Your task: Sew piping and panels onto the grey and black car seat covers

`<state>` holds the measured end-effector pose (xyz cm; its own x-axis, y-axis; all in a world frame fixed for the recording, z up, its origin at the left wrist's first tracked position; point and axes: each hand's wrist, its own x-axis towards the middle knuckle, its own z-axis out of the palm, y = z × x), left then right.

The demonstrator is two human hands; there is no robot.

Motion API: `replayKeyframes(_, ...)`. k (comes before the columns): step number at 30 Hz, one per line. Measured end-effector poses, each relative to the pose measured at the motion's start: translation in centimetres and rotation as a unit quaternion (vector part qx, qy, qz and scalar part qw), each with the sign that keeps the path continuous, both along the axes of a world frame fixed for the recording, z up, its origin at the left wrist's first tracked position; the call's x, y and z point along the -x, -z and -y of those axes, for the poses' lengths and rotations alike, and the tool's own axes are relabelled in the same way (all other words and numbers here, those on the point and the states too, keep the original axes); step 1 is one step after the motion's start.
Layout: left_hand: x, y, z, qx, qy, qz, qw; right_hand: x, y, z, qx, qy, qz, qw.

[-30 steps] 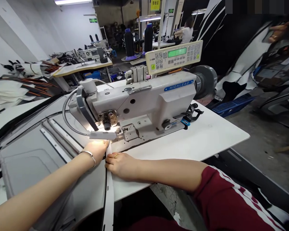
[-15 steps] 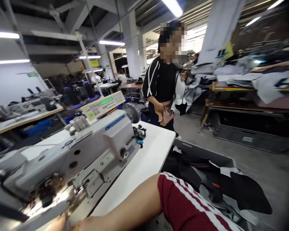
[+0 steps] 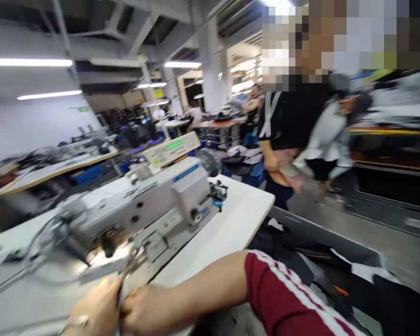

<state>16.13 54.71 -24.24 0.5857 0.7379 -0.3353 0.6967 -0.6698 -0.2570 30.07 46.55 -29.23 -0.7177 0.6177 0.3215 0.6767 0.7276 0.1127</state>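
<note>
My left hand (image 3: 98,305), with a band on its wrist, is at the front edge of the sewing machine bed, fingers closed. Close beside it, my right hand (image 3: 143,305) is curled shut, its arm coming from a maroon sleeve (image 3: 283,289) with white stripes. A narrow dark piece shows between the hands; blur hides what it is. Just beyond them lies a flat grey strip (image 3: 105,271) below the lit needle area. The grey sewing machine (image 3: 154,193) stretches across the white table behind my hands.
A control panel (image 3: 173,148) with a green display stands behind the machine. Right of the white tabletop (image 3: 231,219) is a grey bin (image 3: 339,238) with black and grey cut pieces. A co-worker (image 3: 294,121) carrying fabric stands past the table corner, near a stacked workbench (image 3: 392,130).
The view has swung left and down, bringing both my hands further into sight. The co-worker has come closer and now appears larger at the right.
</note>
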Motion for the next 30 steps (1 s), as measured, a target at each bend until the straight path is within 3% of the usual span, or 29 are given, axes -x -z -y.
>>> replayKeyframes(2,-0.4,-2.0,2.0,-0.011,0.013,0.017,1.0,0.6,0.4,1.4,0.042,0.002,-0.012,0.999)
replayKeyframes(4,-1.0,-2.9,2.4,-0.004,-0.011,0.033,0.999,0.8,0.6,1.8,0.058,0.02,-0.014,0.998)
replayKeyframes(9,-0.3,-1.4,1.8,0.01,-0.065,0.044,0.997,0.9,1.4,1.4,0.094,-0.008,-0.052,0.994)
replayKeyframes(19,-1.2,0.0,2.6,0.013,-0.1,0.041,0.994,1.1,1.4,1.6,0.063,-0.009,-0.039,0.997)
replayKeyframes(26,-1.9,-0.3,2.6,-0.021,-0.077,0.036,0.996,1.3,1.6,1.2,0.054,-0.006,-0.033,0.998)
replayKeyframes(30,-1.6,1.1,1.3,-0.037,-0.062,0.028,0.997,1.4,1.8,1.0,0.023,0.002,-0.032,0.999)
